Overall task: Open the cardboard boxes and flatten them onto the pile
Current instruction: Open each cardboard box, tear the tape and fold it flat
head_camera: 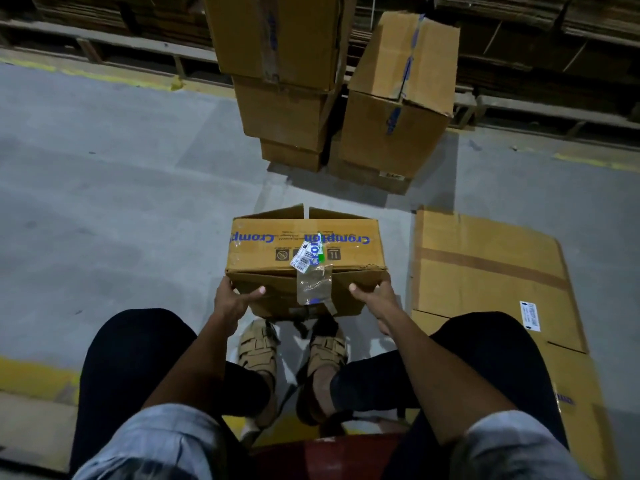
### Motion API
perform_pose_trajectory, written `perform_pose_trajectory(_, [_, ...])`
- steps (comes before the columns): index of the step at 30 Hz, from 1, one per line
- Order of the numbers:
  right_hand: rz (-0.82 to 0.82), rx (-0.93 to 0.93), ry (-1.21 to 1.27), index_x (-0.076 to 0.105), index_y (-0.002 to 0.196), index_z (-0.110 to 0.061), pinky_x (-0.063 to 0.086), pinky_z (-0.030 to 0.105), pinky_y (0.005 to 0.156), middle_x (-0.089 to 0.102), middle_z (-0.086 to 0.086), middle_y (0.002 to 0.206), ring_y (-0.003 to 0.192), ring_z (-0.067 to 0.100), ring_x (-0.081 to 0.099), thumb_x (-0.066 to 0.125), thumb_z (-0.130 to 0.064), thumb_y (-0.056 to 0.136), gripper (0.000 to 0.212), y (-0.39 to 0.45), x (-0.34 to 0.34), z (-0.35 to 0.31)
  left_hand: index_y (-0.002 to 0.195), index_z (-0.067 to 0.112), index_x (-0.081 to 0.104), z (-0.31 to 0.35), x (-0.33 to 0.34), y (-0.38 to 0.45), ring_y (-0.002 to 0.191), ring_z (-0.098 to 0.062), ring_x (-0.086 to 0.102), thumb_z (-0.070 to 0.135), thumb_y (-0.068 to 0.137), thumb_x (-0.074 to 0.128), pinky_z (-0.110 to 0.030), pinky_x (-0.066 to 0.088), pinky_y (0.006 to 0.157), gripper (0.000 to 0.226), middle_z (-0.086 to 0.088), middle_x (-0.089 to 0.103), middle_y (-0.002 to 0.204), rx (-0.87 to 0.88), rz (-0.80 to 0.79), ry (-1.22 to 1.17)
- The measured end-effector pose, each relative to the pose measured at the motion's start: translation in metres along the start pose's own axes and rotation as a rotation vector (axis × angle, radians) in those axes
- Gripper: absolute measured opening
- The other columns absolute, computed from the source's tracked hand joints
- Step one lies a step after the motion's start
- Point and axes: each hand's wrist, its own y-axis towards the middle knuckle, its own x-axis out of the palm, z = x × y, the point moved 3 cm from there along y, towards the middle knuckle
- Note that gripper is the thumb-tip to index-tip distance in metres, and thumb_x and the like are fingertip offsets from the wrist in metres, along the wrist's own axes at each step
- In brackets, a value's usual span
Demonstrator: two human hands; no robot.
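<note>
Cardboard stacks (287,81) ahead, flattened pile (485,271) right

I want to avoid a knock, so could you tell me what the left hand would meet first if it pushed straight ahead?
The left hand already grips the Crompton box; beyond it probably the stacked boxes, though depth is unclear.

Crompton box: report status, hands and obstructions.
Left hand and right hand grip Crompton box at near corners. Near flaps taped, far flaps open. Flattened cardboard lies right. Nothing obstructing.

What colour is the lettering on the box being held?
Blue, on the brown box, seen from the head view.
</note>
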Motion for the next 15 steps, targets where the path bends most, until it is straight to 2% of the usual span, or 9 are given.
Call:
perform_pose_trajectory(1, [-0.002, 0.026, -0.032, 0.036, 0.144, -0.011, 0.045, 0.030, 0.094, 0.053, 0.003, 0.132, 0.120, 0.019, 0.049, 0.079, -0.008, 0.086, 0.072, 0.005, 0.000, 0.009, 0.142, 0.005, 0.042, -0.005, 0.000, 0.003, 0.126, -0.029, 0.049, 0.003, 0.076, 0.083, -0.036, 0.048, 0.089, 0.078, -0.016, 0.051, 0.139, -0.035, -0.002, -0.002])
perform_pose_trajectory(3, [0.006, 0.031, -0.038, 0.039, 0.140, -0.012, 0.046, 0.032, 0.097, 0.054, 0.001, 0.131, 0.117, 0.019, 0.051, 0.080, -0.010, 0.086, 0.068, 0.014, 0.002, 0.015, 0.142, 0.004, 0.043, -0.007, 0.003, 0.005, 0.130, -0.033, 0.049, 0.006, 0.080, 0.081, -0.038, 0.048, 0.088, 0.073, -0.017, 0.051, 0.141, -0.024, -0.007, 0.003])
perform_pose_trajectory(6, [0.068, -0.038, -0.028, 0.040, 0.127, -0.021, 0.051, 0.035, 0.096, 0.058, 0.006, 0.129, 0.117, 0.022, 0.057, 0.082, -0.020, 0.084, 0.060, 0.022, 0.003, 0.004, 0.142, 0.009, 0.044, 0.007, 0.010, 0.004, 0.126, -0.029, 0.053, 0.024, 0.087, 0.077, -0.040, 0.051, 0.094, 0.066, -0.012, 0.055, 0.138, 0.066, -0.003, 0.016])
perform_pose_trajectory(11, [0.194, -0.163, 0.002, 0.046, 0.128, -0.020, 0.055, 0.038, 0.093, 0.058, 0.004, 0.128, 0.114, 0.022, 0.060, 0.084, -0.042, 0.079, 0.066, 0.016, 0.003, -0.029, 0.133, 0.017, 0.044, 0.048, 0.004, 0.001, 0.115, -0.031, 0.052, 0.053, 0.085, 0.071, -0.050, 0.051, 0.099, 0.065, -0.008, 0.042, 0.126, 0.264, 0.133, 0.155])
perform_pose_trajectory(15, [0.329, -0.273, -0.022, 0.043, 0.140, -0.027, 0.053, 0.047, 0.099, 0.046, 0.002, 0.134, 0.120, 0.026, 0.053, 0.069, -0.074, 0.074, 0.085, -0.003, 0.007, -0.065, 0.141, 0.022, 0.038, 0.092, 0.007, -0.018, 0.112, -0.021, 0.043, 0.048, 0.090, 0.069, -0.031, 0.041, 0.101, 0.065, -0.010, 0.031, 0.134, 0.411, 0.174, 0.115])
